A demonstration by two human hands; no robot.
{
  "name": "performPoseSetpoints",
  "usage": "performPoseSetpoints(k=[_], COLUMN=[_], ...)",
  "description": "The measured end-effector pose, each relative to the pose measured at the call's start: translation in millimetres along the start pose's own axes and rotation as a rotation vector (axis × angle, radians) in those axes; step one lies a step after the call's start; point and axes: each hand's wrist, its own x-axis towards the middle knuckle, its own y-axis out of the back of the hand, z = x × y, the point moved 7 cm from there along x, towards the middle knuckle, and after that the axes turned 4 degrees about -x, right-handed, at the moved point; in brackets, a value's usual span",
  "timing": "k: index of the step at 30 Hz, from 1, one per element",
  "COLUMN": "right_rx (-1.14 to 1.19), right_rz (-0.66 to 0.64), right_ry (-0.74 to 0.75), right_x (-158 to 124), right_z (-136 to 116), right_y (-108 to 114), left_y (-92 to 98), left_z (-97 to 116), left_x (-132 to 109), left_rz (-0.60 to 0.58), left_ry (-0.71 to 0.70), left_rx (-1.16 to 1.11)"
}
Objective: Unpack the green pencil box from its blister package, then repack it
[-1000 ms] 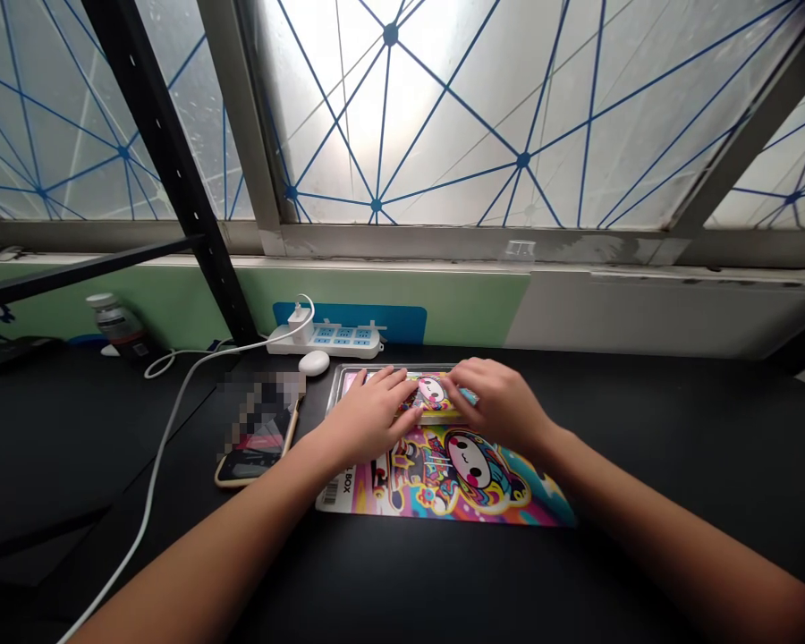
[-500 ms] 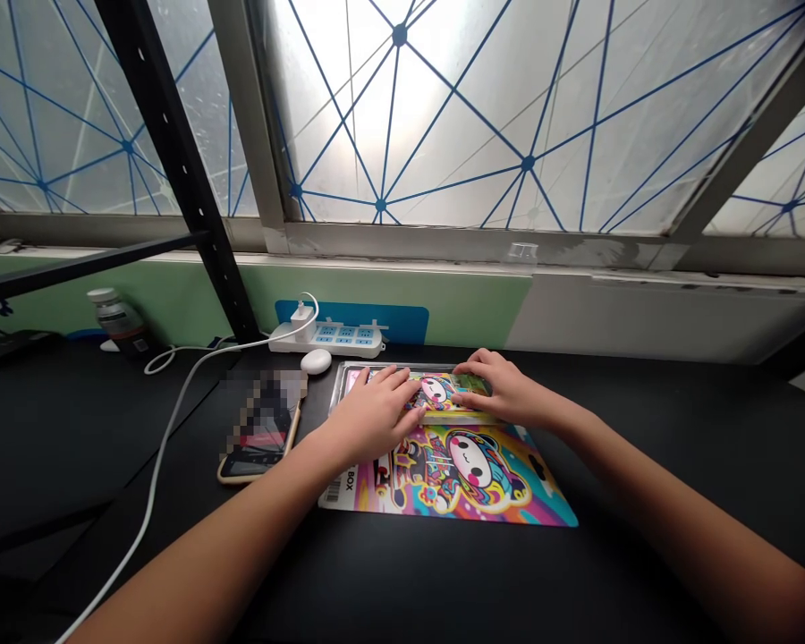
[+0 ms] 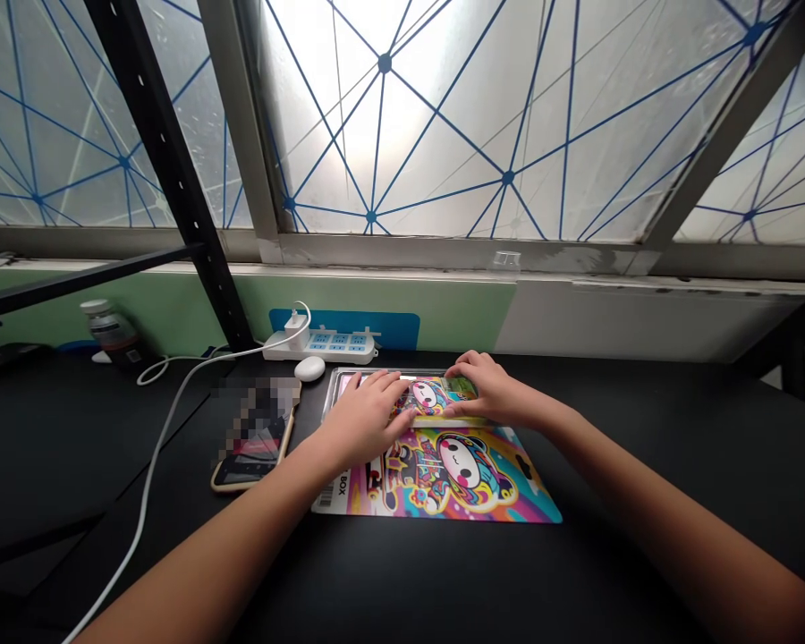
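Note:
A colourful printed sheet (image 3: 443, 478) with a cartoon character lies flat on the black table; "BOX" is printed at its left edge. Across its far part rests a smaller box (image 3: 427, 398) with a matching print and a yellow near edge. Clear plastic rims show around its far left corner. My left hand (image 3: 370, 416) lies over the box's left part, fingers stretched out and palm down. At the other end, my right hand (image 3: 487, 389) holds the box, thumb on the near side and fingers at the far side. My palms and fingers hide much of the box.
Left of the sheet lies a phone (image 3: 255, 447) with a blurred screen. Behind stand a white power strip (image 3: 328, 346) with a charger and cable (image 3: 148, 474), and a white rounded case (image 3: 309, 368). A bottle (image 3: 117, 335) and black rack post (image 3: 174, 179) stand at left.
The camera view has shifted slightly, so everything sits a little further left. Both hands keep nearly the same places on the box.

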Motion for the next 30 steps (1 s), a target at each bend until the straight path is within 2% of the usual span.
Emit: performPoseSetpoints(k=[5, 10, 13, 16, 20, 24, 27, 30], right_rx=[-0.013, -0.043, -0.065, -0.095, -0.149, -0.259, -0.271, -0.231], right_rz=[0.052, 0.128, 0.191, 0.264, 0.396, 0.626, 0.696, 0.651], right_ry=[0.023, 0.047, 0.049, 0.069, 0.121, 0.286, 0.375, 0.416], right_x=[-1.9, -6.0, -8.6, -11.4, -27.9, -82.8, -129.8, -154.5], right_z=[-2.6, -6.4, -9.7, -18.1, -36.0, -62.8, -76.7, -85.1], right_y=[3.7, 6.2, 6.6, 12.0, 37.5, 61.6, 49.7, 22.9], left_y=[7.8, 21.3, 29.8, 38.8, 58.0, 80.8, 72.4, 49.4], left_z=[-3.3, -22.5, -32.3, -32.2, -9.9, 33.6, 54.6, 57.2], left_x=[1.1, 0.3, 0.4, 1.4, -6.3, -44.8, -79.8, -106.4], left_rz=[0.084, 0.122, 0.136, 0.170, 0.258, 0.454, 0.443, 0.420], left_ry=[0.063, 0.139, 0.147, 0.131, 0.052, -0.153, -0.210, -0.194], left_rx=[0.033, 0.083, 0.094, 0.107, 0.144, 0.121, 0.078, 0.041])
